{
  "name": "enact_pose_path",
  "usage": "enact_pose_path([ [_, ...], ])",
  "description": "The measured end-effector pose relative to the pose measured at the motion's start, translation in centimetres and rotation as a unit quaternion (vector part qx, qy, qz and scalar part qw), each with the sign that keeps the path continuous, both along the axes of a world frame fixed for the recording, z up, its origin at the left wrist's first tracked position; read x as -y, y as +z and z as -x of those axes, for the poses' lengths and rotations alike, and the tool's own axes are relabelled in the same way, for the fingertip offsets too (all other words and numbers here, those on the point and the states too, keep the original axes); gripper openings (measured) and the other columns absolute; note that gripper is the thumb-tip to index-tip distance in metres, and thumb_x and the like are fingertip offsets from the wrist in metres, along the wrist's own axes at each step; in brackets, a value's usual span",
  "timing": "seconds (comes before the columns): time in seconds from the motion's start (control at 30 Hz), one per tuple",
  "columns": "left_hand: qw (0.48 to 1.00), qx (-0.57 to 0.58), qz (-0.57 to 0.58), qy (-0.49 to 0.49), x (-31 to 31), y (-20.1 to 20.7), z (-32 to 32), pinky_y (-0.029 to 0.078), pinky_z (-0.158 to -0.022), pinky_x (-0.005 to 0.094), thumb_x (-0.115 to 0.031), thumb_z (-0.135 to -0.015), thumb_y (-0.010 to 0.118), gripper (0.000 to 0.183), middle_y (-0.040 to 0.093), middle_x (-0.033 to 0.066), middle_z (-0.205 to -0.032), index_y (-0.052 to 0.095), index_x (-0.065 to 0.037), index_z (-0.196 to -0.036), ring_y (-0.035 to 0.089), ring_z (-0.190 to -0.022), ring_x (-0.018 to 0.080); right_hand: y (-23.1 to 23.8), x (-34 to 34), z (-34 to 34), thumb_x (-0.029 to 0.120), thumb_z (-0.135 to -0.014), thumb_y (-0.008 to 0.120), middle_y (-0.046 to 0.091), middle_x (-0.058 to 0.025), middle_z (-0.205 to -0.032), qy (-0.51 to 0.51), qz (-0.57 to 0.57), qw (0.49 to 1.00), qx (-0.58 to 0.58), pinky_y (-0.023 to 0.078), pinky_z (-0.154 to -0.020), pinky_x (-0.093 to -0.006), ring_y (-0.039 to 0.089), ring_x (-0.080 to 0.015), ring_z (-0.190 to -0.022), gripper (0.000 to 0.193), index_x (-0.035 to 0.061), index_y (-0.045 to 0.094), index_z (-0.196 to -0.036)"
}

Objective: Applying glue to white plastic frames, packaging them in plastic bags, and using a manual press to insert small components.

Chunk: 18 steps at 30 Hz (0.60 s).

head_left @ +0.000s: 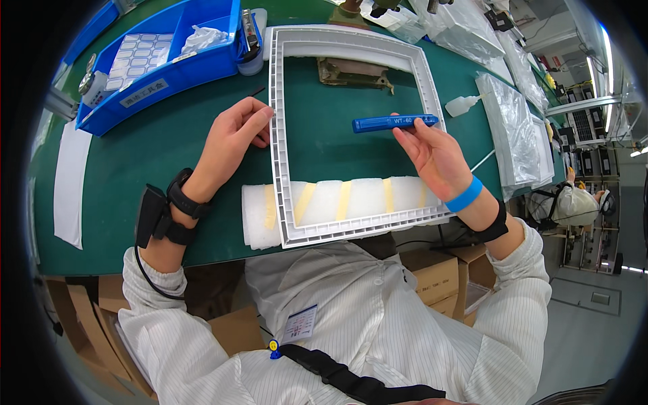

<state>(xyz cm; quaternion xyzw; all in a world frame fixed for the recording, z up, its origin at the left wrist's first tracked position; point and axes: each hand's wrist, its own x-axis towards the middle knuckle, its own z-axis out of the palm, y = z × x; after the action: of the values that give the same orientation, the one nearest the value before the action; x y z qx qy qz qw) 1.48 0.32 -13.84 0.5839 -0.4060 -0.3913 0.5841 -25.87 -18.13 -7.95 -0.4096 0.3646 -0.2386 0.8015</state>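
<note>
A white rectangular plastic frame (276, 148) with a ribbed rim lies in front of me. Its near side rests on a white foam roll (324, 199) banded with yellow tape. My left hand (233, 138) is closed at the frame's left side, thumb and fingers pinching its outer edge. In my right hand (435, 152) is a blue pen-shaped tool (385, 123), held sideways over the frame's opening near its right side. The fingers cover the tool's right end, so its tip cannot be made out. A metal fixture (354, 73) shows through the far part of the opening.
On the green table (182, 142), a blue divided bin (158, 91) stands far left. A white paper strip (71, 185) lies at the left edge. A small white squeeze bottle (462, 105) and plastic-wrapped white parts (513, 135) lie right. Cardboard boxes (435, 277) sit below the table.
</note>
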Motion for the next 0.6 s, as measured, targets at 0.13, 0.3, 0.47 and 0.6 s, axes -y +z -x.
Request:
enact_pose_path([
  [0.13, 1.000, -0.001, -0.004, -0.003, 0.03, 0.08, -0.01, 0.048, -0.068, 0.0219, -0.028, -0.098, 0.056, 0.029, 0.063, 0.0019, -0.083, 0.061, 0.001, -0.101, 0.059, -0.075, 0.0078, -0.05, -0.06, -0.01, 0.014, -0.104, 0.044, 0.059, -0.0170, -0.119, -0.011, 0.000, 1.000, 0.001, 0.050, -0.104, -0.0325, 0.062, -0.0229, -0.110, 0.024, -0.0071, 0.050, -0.113],
  [0.3, 1.000, -0.005, -0.004, -0.003, -0.01, 0.10, 0.00, 0.048, -0.068, 0.0219, -0.028, -0.098, 0.056, 0.029, 0.063, 0.0019, -0.083, 0.061, 0.001, -0.101, 0.059, -0.075, 0.0079, -0.28, 0.01, 0.03, 0.014, -0.103, 0.046, 0.060, -0.0165, -0.118, -0.018, -0.003, 1.000, 0.007, 0.050, -0.104, -0.0323, 0.062, -0.0227, -0.109, 0.022, -0.0062, 0.051, -0.110],
  [0.47, 1.000, -0.001, -0.004, -0.001, -0.05, 0.06, -0.03, 0.048, -0.067, 0.0222, -0.029, -0.098, 0.057, 0.030, 0.063, 0.0024, -0.083, 0.062, 0.001, -0.101, 0.060, -0.075, 0.0082, -0.70, 0.04, 0.08, 0.015, -0.102, 0.049, 0.061, -0.0146, -0.112, -0.039, -0.015, 0.999, 0.023, 0.051, -0.102, -0.0315, 0.063, -0.0221, -0.106, 0.021, -0.0048, 0.052, -0.107],
  [0.6, 1.000, 0.023, -0.019, -0.009, -0.10, 0.40, 0.08, 0.049, -0.070, 0.0225, -0.028, -0.100, 0.052, 0.028, 0.060, 0.0017, -0.085, 0.060, -0.001, -0.098, 0.059, -0.077, 0.0075, -0.91, 0.22, 0.19, 0.015, -0.102, 0.049, 0.061, -0.0137, -0.109, -0.047, -0.021, 0.998, 0.036, 0.051, -0.102, -0.0314, 0.062, -0.0220, -0.106, 0.020, -0.0040, 0.053, -0.107],
])
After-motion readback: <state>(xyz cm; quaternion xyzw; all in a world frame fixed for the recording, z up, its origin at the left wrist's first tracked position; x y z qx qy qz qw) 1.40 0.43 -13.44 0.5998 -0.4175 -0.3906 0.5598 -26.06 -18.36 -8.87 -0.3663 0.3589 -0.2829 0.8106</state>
